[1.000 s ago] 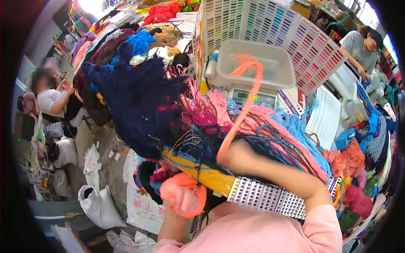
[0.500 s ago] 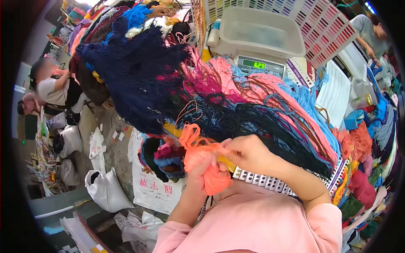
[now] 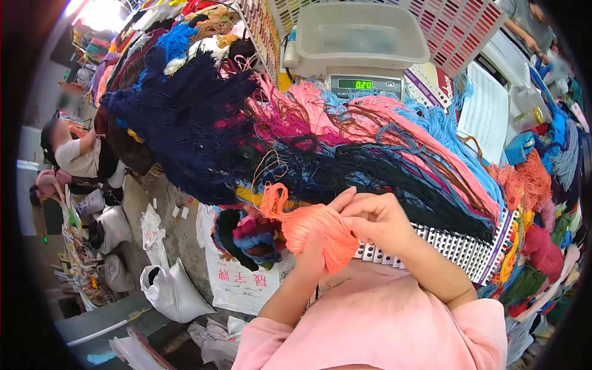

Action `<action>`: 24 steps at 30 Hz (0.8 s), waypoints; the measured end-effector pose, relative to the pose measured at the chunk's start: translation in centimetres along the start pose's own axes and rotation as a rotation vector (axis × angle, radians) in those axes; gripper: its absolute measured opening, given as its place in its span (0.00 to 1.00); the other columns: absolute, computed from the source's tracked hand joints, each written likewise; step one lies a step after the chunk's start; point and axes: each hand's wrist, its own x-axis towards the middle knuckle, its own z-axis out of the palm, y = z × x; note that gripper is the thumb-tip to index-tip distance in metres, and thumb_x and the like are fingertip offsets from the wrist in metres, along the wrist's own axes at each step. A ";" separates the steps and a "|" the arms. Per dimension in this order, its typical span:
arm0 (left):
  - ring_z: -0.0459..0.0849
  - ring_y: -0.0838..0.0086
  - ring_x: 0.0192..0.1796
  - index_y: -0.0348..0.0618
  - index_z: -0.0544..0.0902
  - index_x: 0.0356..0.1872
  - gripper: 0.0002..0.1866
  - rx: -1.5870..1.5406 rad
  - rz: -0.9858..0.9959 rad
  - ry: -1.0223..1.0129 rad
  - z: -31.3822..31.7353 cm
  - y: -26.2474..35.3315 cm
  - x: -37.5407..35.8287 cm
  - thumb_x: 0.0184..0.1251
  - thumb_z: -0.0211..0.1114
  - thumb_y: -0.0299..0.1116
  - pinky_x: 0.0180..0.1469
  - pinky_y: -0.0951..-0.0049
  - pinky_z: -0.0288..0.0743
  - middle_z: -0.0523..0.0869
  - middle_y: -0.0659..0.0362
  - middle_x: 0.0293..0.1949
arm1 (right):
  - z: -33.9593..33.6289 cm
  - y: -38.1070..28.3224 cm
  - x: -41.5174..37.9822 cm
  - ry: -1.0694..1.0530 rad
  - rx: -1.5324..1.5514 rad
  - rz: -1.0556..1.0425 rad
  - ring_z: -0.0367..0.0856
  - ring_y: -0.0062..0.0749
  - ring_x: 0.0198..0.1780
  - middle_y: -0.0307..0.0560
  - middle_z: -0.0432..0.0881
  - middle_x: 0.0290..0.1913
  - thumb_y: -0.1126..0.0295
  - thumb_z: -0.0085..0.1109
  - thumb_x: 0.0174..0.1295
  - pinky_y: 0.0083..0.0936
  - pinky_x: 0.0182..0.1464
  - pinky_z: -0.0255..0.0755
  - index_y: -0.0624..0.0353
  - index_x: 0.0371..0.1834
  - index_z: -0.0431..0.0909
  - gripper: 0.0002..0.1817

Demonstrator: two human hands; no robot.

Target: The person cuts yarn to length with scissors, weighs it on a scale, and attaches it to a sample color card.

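Note:
A bright orange bundle of yarn [image 3: 308, 227] is held in front of my chest. My left hand [image 3: 311, 254] is wrapped round it from below, the thumb lying along its side. A looped tail of the same yarn sticks out at the bundle's upper left. At the bundle's right end, my right hand [image 3: 377, 221] has its fingers bent and pinched together against the strands. Any single strand between those fingertips is too small to make out. Just beyond my hands lies a heap of dark navy and black yarn [image 3: 364, 179].
A digital scale [image 3: 364, 84] with a lit green display carries a clear plastic tub [image 3: 361, 60]. Behind stands a white plastic basket [image 3: 459, 31]. Pink yarn [image 3: 394, 114] and written sheets [image 3: 484, 108] lie nearby. White sacks [image 3: 176, 293] stand on the floor at left; co-workers are at both sides.
The orange yarn and both hands have shifted slightly right in view. My right hand has turned, its fingers now at the bundle's right end. The scale's display has changed, and the view has moved.

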 end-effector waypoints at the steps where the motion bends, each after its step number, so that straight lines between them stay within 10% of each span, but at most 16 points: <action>1: 0.68 0.66 0.53 0.26 0.53 0.56 0.41 0.000 0.023 0.016 -0.2 -0.1 -0.1 0.55 0.45 0.58 0.54 0.72 0.61 0.64 0.46 0.54 | -0.3 -0.1 -0.1 0.009 0.036 0.023 0.67 0.12 0.23 0.37 0.72 0.21 0.77 0.53 0.50 0.12 0.22 0.60 0.66 0.26 0.75 0.04; 8: 0.59 0.65 0.60 0.30 0.58 0.55 0.28 -0.216 -0.023 0.004 0.0 0.4 -0.5 0.61 0.46 0.43 0.60 0.68 0.52 0.60 0.48 0.58 | -1.2 -0.2 0.0 -0.060 0.465 0.178 0.63 0.13 0.17 0.37 0.72 0.20 0.71 0.51 0.52 0.11 0.18 0.55 0.64 0.24 0.74 0.07; 16: 0.65 0.61 0.56 0.28 0.62 0.51 0.22 0.140 -0.028 0.127 1.2 0.2 -0.3 0.58 0.47 0.33 0.58 0.63 0.57 0.64 0.45 0.53 | -0.6 -0.2 -0.4 -0.032 0.034 0.104 0.61 0.09 0.18 0.34 0.71 0.19 0.77 0.52 0.50 0.13 0.17 0.53 0.66 0.26 0.75 0.03; 24: 0.62 0.65 0.58 0.32 0.64 0.51 0.19 -0.213 -0.075 0.151 0.1 0.1 -0.1 0.58 0.50 0.27 0.59 0.66 0.55 0.63 0.47 0.55 | -0.9 1.6 -0.5 0.060 0.292 0.014 0.69 0.16 0.28 0.37 0.73 0.31 0.82 0.52 0.49 0.14 0.28 0.61 0.66 0.27 0.77 0.05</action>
